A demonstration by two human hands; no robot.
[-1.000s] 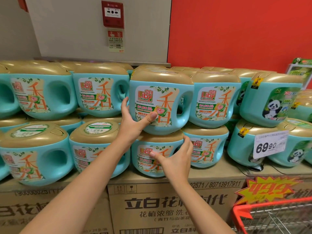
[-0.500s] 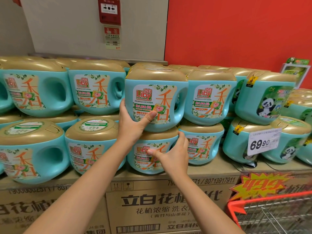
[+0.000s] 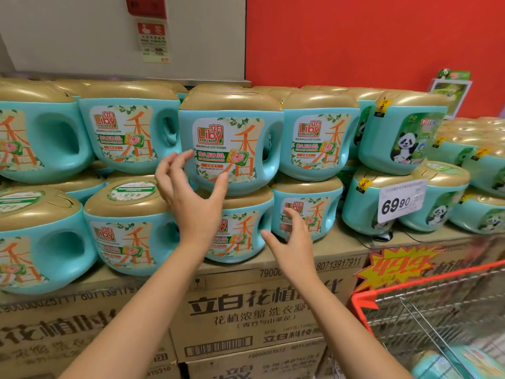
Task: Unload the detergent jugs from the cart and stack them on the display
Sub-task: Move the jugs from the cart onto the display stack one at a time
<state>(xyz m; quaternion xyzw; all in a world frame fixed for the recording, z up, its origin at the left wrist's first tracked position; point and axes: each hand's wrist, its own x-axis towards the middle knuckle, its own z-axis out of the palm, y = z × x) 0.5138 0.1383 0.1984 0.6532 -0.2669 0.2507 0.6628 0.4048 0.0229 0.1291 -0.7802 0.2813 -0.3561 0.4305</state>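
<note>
We see a teal plastic detergent jug with a gold lid (image 3: 232,138) seated in the upper row of the display, resting on the gold lid of a like teal jug (image 3: 240,231) beneath it. Our left hand (image 3: 191,198) hovers at the upper jug's lower left corner, fingers spread and curled, gripping nothing. Our right hand (image 3: 293,243) hangs below and right of that jug, open too. Below the jug lie brown cardboard cartons (image 3: 259,310); lower right of it, a red-rimmed wire cart (image 3: 426,310) holds another teal jug (image 3: 461,363).
</note>
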